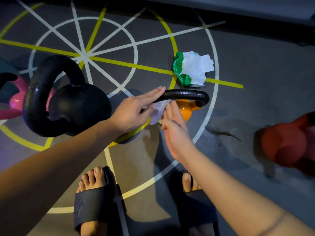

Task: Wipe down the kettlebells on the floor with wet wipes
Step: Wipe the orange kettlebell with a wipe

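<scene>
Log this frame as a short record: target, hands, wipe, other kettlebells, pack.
target: orange kettlebell, black handle
left hand: flat over the handle
right hand: straight fingers touching the wipe
wipe: white, crumpled, between both hands
others: black kettlebell, pink kettlebell left; red kettlebell right
pack: green-white, on floor beyond handle

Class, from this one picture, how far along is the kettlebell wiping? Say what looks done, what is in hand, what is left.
Done: the wipes pack lies open and one wipe is out. In hand: left hand and right hand, fingers straight, press the wipe on the orange kettlebell at its black handle. Left: the black kettlebell, pink kettlebell and red kettlebell show no sign either way.
</scene>
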{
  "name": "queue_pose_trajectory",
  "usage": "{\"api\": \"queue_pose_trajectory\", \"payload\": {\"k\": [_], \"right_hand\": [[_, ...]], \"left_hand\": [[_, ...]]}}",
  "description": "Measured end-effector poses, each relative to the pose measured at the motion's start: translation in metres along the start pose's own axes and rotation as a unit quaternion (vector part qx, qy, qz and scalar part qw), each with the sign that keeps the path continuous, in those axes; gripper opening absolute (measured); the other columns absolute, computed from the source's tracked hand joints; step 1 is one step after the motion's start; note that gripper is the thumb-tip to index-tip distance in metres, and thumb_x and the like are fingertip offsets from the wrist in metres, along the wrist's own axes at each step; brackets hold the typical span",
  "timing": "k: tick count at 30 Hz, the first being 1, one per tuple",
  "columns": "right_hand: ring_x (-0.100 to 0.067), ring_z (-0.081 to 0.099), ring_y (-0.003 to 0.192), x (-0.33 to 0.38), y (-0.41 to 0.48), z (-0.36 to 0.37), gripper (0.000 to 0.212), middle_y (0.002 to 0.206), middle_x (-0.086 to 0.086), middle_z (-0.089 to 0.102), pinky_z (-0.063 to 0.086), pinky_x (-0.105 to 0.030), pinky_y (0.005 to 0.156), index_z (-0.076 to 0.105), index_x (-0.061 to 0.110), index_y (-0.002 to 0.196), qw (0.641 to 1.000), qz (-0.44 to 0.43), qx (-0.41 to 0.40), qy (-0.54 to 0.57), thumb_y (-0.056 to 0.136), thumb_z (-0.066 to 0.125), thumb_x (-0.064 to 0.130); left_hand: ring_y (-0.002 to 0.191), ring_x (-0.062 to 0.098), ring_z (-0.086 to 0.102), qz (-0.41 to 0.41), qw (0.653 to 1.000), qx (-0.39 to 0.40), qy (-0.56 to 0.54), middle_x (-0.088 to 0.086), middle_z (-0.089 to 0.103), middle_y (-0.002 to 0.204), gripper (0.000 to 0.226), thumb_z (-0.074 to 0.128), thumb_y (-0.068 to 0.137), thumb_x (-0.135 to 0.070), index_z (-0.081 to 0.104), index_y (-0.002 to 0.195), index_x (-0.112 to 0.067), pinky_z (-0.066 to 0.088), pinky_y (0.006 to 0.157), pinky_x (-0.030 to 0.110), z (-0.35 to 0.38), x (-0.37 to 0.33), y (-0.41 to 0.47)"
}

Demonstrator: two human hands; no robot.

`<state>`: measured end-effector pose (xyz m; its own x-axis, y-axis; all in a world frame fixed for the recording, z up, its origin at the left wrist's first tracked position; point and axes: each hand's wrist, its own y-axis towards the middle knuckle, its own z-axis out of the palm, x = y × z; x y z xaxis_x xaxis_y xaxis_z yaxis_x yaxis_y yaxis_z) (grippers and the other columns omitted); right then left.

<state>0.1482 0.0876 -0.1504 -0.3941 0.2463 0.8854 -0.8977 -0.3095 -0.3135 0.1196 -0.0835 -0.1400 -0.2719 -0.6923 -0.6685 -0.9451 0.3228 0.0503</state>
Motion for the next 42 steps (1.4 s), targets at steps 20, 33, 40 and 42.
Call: {"api": "queue_pose_trajectory", "payload": {"k": [20,33,40,42], "right_hand": [[-0.027,0.004,0.158,-0.015,0.018,-0.022,0.094,0.170,-0.012,0.008,-0.010,-0.059,0.123,-0.008,0.003,0.159,0.517,-0.086,0.045,-0.851,0.099,0.043,0.053],[-0.034,0.040,0.143,-0.007,0.014,-0.075,0.059,0.147,-0.013,0.053,0.012,-0.054,0.126,0.046,0.004,0.148,0.479,-0.229,-0.004,-0.847,0.103,0.043,0.042],[-0.037,0.061,0.111,-0.011,0.031,-0.070,0.039,0.111,-0.017,0.068,0.040,-0.052,0.109,0.065,0.001,0.119,0.476,-0.273,-0.026,-0.836,0.090,0.067,0.027],[-0.035,0.064,0.101,-0.010,0.039,-0.064,0.036,0.102,-0.014,0.071,0.048,-0.048,0.096,0.067,0.006,0.111,0.485,-0.286,-0.037,-0.825,0.080,0.078,0.020]], "left_hand": [[0.132,0.002,0.037,-0.007,1.000,-0.014,0.013,-0.021,0.036,0.154,0.066,0.058,0.098,-0.003,0.038,0.157,-0.027,0.034,0.078,-0.007,0.000,-0.008,-0.003],[0.145,-0.006,0.033,-0.002,0.999,-0.026,0.042,-0.020,0.038,0.159,0.064,0.059,0.100,-0.013,0.037,0.157,-0.033,0.039,0.114,0.023,0.006,-0.001,-0.002],[0.143,-0.007,0.036,0.008,0.998,-0.052,0.045,-0.017,0.042,0.157,0.060,0.061,0.100,-0.016,0.042,0.155,-0.030,0.039,0.110,0.016,0.009,-0.001,0.001],[0.143,-0.006,0.036,0.008,0.998,-0.049,0.042,-0.017,0.042,0.157,0.061,0.061,0.099,-0.014,0.042,0.155,-0.029,0.035,0.113,0.014,0.008,-0.002,0.000]]}}
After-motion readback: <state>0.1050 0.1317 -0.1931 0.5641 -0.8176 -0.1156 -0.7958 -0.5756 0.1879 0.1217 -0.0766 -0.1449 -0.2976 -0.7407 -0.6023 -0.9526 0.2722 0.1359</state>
